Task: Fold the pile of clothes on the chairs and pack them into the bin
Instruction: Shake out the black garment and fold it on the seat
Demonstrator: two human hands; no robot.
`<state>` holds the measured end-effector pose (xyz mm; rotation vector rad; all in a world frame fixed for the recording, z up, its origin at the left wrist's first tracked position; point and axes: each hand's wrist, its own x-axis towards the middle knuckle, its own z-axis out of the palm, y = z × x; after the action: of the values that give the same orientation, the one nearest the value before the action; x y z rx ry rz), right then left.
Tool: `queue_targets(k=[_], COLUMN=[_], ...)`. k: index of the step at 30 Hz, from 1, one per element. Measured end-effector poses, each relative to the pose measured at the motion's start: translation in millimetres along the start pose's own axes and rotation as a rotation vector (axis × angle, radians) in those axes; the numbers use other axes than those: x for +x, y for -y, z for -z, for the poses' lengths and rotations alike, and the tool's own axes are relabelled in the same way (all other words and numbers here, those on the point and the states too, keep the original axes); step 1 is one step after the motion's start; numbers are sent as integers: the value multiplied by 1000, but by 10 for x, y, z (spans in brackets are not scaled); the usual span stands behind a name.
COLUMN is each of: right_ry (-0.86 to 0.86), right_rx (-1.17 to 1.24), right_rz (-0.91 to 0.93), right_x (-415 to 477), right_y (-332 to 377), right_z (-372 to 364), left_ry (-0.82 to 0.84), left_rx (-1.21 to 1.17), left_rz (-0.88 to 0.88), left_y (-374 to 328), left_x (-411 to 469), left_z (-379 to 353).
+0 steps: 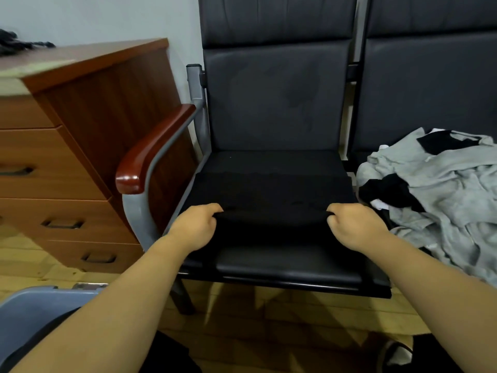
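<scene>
Black garment on chair seat

Matt black cloth between left hand and right hand, on a smooth, faintly glossy leather-look seat; left of them, a lacquered wood armrest (matt grey metal frame beneath).

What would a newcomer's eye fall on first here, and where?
The left hand and right hand each pinch the near edge of a black garment spread on the chair seat at centre. A rumpled pile of grey and black clothes lies just right of it.
</scene>
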<state>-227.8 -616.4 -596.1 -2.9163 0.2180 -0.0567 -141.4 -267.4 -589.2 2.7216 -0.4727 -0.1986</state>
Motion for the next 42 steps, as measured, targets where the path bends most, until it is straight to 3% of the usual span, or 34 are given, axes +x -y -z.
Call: queue_targets(k=[6, 11, 19, 24, 38, 42], right_ry=[165, 127, 62, 66, -31, -51], right_rx=[255, 360, 292, 262, 141, 112], right_rz=[-40, -120, -176, -204, -239, -208], right_x=[7, 154, 564, 819, 731, 617], right_y=[60, 32, -69, -138, -221, -204], right_z=[373, 444, 325, 181, 28, 60], left_ry=[34, -88, -277, -311, -242, -179], left_rx=[-12, 29, -53, -72, 119, 163], left_rz=[35, 105, 202, 228, 394, 351], left_y=[69, -17, -50, -26, -39, -145], left_x=[-30, 180, 695, 1001, 935, 758], left_z=[435, 503, 413, 236, -25, -146])
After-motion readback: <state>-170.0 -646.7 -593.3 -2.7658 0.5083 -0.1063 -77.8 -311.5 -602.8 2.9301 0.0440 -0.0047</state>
